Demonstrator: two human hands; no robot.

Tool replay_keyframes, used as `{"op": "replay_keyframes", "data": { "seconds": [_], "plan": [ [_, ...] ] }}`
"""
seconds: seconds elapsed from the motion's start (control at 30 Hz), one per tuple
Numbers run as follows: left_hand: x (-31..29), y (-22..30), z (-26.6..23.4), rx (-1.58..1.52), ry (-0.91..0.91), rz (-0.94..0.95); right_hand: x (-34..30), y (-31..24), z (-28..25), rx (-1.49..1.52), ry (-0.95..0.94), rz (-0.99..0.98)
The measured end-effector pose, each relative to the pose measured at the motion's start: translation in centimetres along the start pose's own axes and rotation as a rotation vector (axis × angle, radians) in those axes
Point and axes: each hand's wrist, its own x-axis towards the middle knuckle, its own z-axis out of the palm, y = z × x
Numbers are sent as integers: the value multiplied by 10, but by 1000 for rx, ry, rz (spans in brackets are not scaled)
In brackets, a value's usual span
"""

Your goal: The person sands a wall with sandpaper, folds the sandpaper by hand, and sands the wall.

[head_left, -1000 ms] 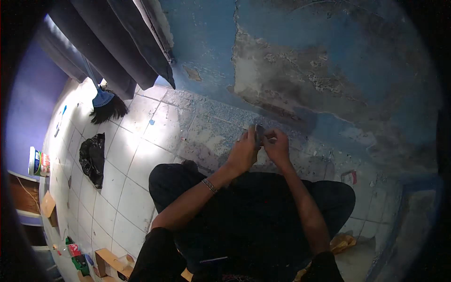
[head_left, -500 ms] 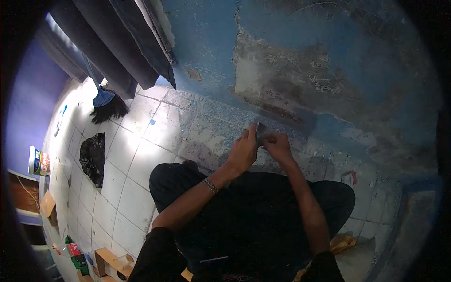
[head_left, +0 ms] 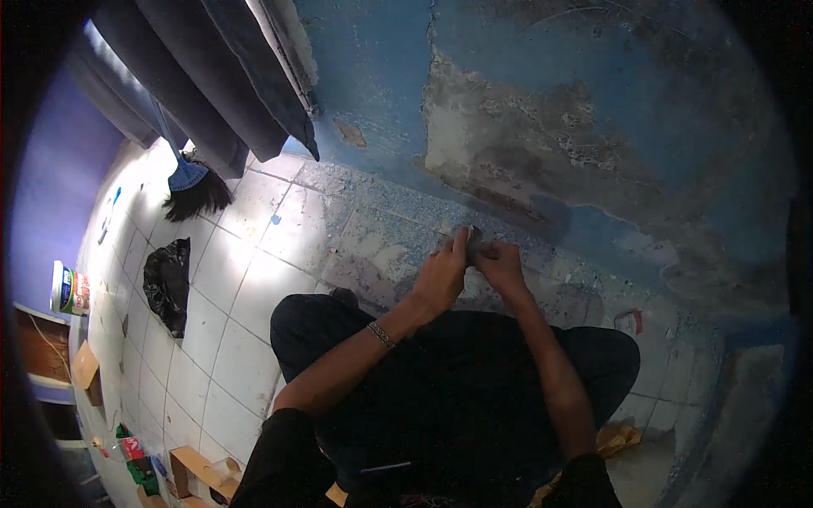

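Close together in front of my crossed legs are my two hands, above the floor near the foot of the wall. Between them is a small, flat grey piece [head_left: 475, 240], too dark and small to name. My left hand [head_left: 442, 269] is closed on its left side, index finger pointing up along it. On the other side, my right hand [head_left: 503, 267] pinches it with bent fingers. Behind the hands, the blue wall [head_left: 364, 93] has peeled to a rough grey patch [head_left: 500, 127]. Pale blue flakes [head_left: 394, 199] cover the floor along its foot.
A blue broom [head_left: 187, 176] leans by dark curtains [head_left: 212, 76] at the left. On the white tiles lie a black plastic bag [head_left: 167, 288], a cardboard box [head_left: 199, 467] and a red-and-white packet [head_left: 628, 322]. A white bucket [head_left: 69, 289] is at the far left.
Both hands stay nearly in place. The grey piece has tilted between the fingers and shows more of its flat side; my left fingers have shifted slightly.
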Motion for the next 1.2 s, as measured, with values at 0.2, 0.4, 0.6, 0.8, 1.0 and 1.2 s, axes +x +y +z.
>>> {"op": "replay_keyframes", "data": {
  "seconds": [0.2, 0.4, 0.6, 0.8, 1.0, 1.2],
  "plan": [
    [0, -1, -3, -52, 10, 28, -6, -20, -10, 85, -116, 38],
    [-4, 7, -13, 149, -176, 122, -11, -44, -19, 161, -224, 217],
    [-4, 8, -6, 378, 76, 298, -1, -28, -21, 37, -258, 265],
    [-8, 11, -3, 444, -10, 295, 1, -4, -17, 117, -212, 227],
    [-12, 2, 0, 486, 50, 346, -3, -12, -6, 28, -148, 283],
    [-9, 9, 4, 441, 114, 394, 13, 54, -13, -35, -363, -55]
  ]
}}
